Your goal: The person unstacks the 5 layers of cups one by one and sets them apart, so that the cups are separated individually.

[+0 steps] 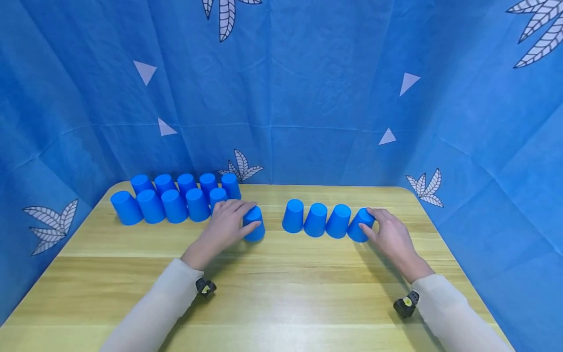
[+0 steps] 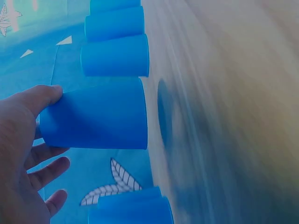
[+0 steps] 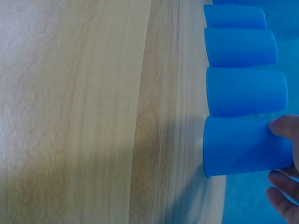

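Observation:
In the head view my left hand (image 1: pixel 228 220) grips an upside-down blue plastic cup (image 1: pixel 254 232) near its closed end, thumb on the near side. The left wrist view has this cup (image 2: pixel 98 116) with its rim just off the wood and a dark patch beneath it. My right hand (image 1: pixel 390 232) pinches another blue cup (image 1: pixel 359 227), the rightmost of a short row, between thumb and fingers. In the right wrist view that cup (image 3: pixel 247 147) stands close beside its neighbour (image 3: pixel 245 92), and my thumb (image 3: pixel 282 126) lies on its side.
Two rows of inverted blue cups (image 1: pixel 150 208) stand at the table's back left. Several more, including a cup (image 1: pixel 293 216) at its left end, form the row by my right hand. A blue patterned cloth (image 1: pixel 308 98) hangs behind the wooden table (image 1: pixel 281 298).

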A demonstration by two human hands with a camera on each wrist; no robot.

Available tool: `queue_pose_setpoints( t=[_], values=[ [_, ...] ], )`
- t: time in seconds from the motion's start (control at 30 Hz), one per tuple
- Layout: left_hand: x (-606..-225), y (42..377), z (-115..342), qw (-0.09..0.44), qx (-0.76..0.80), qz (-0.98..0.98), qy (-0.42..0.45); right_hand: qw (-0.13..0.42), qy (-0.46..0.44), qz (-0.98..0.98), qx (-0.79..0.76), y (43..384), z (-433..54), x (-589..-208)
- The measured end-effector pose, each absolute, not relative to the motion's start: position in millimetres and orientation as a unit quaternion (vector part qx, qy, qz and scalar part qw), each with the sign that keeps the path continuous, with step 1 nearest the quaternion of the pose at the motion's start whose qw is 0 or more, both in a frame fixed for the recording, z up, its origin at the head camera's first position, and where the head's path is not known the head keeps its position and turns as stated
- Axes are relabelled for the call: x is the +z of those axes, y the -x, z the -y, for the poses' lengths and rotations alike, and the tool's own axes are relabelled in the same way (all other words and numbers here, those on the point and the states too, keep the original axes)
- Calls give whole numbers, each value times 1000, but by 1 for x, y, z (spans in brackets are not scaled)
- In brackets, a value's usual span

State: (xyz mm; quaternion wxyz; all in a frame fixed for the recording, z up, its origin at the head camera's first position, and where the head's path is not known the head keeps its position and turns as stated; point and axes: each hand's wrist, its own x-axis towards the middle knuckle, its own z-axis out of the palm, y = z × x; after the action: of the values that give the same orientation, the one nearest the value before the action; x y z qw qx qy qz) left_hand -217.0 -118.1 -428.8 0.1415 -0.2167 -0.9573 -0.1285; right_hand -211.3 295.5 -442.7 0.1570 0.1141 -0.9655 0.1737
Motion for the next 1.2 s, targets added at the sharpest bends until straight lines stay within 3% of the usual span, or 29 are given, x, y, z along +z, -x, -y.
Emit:
queue_pose_setpoints(
  t=[0.57, 1.2],
  values=[
    [-428, 187, 179, 150, -146, 965, 158, 149, -113, 968, 169, 212, -295, -441],
    [-419, 179, 233, 162, -184, 965, 92, 160, -118, 966, 166, 211, -293, -441]
  ],
)
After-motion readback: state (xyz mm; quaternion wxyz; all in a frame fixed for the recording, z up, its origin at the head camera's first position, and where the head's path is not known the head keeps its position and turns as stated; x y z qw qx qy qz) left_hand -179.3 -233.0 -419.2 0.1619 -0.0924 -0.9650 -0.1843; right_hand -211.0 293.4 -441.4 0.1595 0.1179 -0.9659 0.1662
